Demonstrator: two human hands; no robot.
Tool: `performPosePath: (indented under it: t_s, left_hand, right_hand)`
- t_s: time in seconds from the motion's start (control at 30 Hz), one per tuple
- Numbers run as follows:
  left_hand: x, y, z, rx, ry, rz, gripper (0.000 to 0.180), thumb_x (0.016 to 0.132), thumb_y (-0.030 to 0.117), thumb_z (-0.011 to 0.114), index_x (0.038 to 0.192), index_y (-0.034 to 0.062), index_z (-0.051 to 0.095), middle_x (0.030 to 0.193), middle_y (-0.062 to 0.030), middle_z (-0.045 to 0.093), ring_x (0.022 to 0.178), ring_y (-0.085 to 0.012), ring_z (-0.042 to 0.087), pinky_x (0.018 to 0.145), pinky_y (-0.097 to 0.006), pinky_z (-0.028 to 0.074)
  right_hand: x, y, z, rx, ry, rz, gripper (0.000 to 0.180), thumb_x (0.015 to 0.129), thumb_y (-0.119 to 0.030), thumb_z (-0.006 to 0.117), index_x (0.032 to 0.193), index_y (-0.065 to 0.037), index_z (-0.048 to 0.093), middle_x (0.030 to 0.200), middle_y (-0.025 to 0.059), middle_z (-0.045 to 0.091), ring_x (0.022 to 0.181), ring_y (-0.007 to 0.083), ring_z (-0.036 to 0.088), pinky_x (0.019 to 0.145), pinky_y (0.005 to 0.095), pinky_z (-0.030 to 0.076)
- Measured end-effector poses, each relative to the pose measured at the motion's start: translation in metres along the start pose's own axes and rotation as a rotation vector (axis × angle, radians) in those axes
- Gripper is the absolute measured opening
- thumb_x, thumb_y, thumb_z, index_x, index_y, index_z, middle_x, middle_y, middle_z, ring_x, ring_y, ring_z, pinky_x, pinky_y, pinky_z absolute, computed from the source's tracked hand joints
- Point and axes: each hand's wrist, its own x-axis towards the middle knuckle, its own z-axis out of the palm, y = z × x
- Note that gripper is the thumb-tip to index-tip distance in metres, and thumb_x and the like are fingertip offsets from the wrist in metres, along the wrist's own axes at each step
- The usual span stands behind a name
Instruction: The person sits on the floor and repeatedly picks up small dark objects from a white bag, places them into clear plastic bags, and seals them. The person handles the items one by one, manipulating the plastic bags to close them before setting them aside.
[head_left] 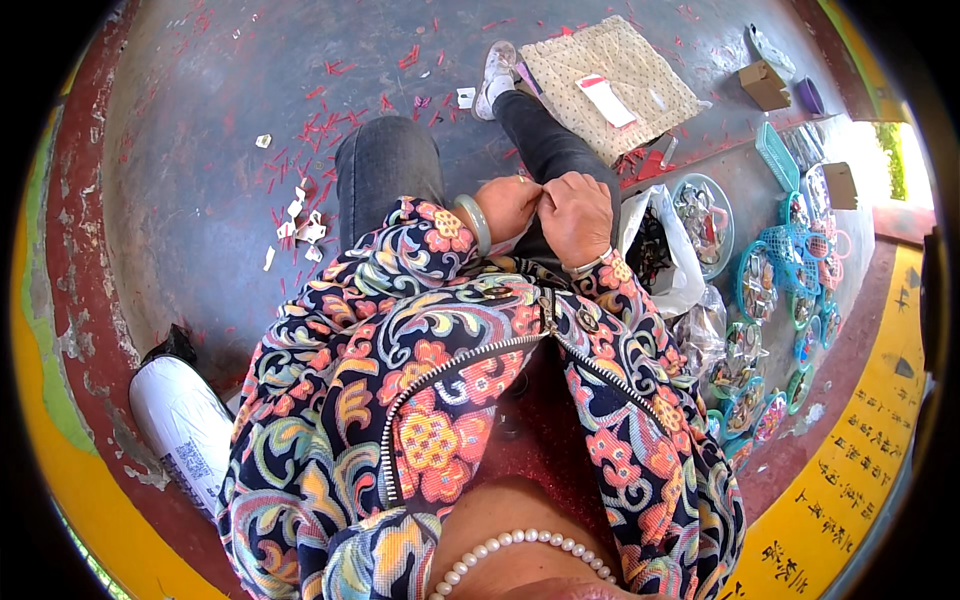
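Note:
My left hand (505, 208), with a pale green bangle (476, 224) at its wrist, is closed in front of my lap. My right hand (577, 214) meets it, fingers bent and pinched, fingertips touching the left ones. Whatever lies between the fingertips is too small or hidden to make out. Both hands are over my dark-trousered right leg (550, 135). Just right of my right hand, a white plastic bag (682, 278) stands with its mouth apart and dark things inside. Beside the bag is a round clear tub (729, 232) of small mixed pieces.
Several small plastic baskets (757, 282) of small items crowd the right side. Ahead lie a patterned sheet (645, 65) with a white-and-red packet (606, 102), a cardboard box (765, 86) and a purple bowl (810, 96). Red scraps (320, 130) litter the floor. A white sack (175, 425) leans at left.

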Motion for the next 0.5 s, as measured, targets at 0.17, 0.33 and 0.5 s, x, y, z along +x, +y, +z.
performPosePath:
  t_s: [0.17, 0.33, 0.5]
  left_hand:
    - [0.0, -0.002, 0.002, -0.06, 0.041, 0.001, 0.013, 0.076, 0.009, 0.05, 0.084, 0.0033, 0.059, 0.078, -0.0154, 0.059, 0.076, -0.0333, 0.056, 0.066, -0.04, 0.045]
    - [-0.001, -0.006, 0.004, -0.012, 0.025, 0.005, 0.014, 0.076, 0.009, 0.05, 0.086, 0.0036, 0.058, 0.079, -0.0152, 0.059, 0.076, -0.0329, 0.056, 0.066, -0.04, 0.045]
    - [0.0, 0.0, 0.0, 0.13, -0.121, -0.067, 0.017, 0.077, 0.012, 0.049, 0.09, 0.0039, 0.057, 0.082, -0.0155, 0.059, 0.078, -0.0335, 0.056, 0.067, -0.041, 0.045]
  right_hand:
    - [-0.006, 0.008, 0.008, 0.171, 0.04, 0.145, 0.002, 0.066, -0.012, 0.059, 0.065, -0.011, 0.057, 0.068, 0.0026, 0.053, 0.068, 0.0223, 0.053, 0.061, 0.034, 0.038]
    - [-0.005, 0.007, 0.004, 0.193, -0.035, 0.17, 0.003, 0.067, -0.014, 0.06, 0.066, -0.011, 0.058, 0.07, 0.0028, 0.054, 0.07, 0.0222, 0.053, 0.062, 0.034, 0.038]
    - [-0.001, 0.001, -0.001, 0.006, -0.062, 0.038, 0.004, 0.067, -0.014, 0.059, 0.066, -0.011, 0.057, 0.069, 0.0028, 0.053, 0.069, 0.0224, 0.053, 0.063, 0.0348, 0.038]
